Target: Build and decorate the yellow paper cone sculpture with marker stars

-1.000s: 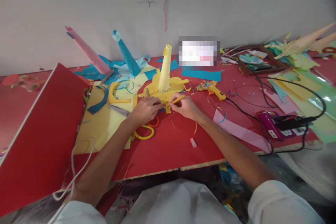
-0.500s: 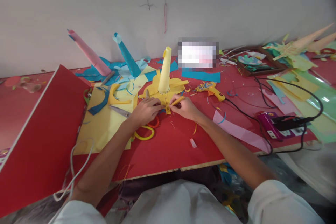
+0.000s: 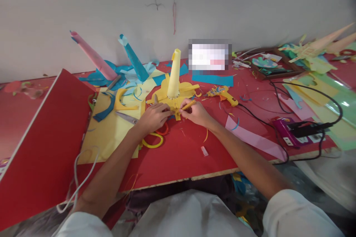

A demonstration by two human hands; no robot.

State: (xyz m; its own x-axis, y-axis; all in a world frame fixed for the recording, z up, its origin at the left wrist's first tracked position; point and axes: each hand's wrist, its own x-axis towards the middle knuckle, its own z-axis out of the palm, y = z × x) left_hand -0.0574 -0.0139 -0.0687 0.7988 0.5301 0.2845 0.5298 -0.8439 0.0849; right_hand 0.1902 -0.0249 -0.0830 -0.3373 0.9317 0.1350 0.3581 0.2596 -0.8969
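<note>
Right hand point(image 3: 196, 113) pinches yellow pencil point(image 3: 189, 105) over yellow paper point(image 3: 176, 102); left hand point(image 3: 154, 116) touches paper, pinch unclear. Beyond grip, cone point(image 3: 174, 77) already upright on paper. Remainder: I cannot tell.

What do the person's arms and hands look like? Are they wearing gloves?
No gloves! The left hand and right hand are bare, and I can't see a ring, watch or bracelet. The left sleeve and right sleeve are plain, whitish and short, leaving both forearms uncovered.
</note>
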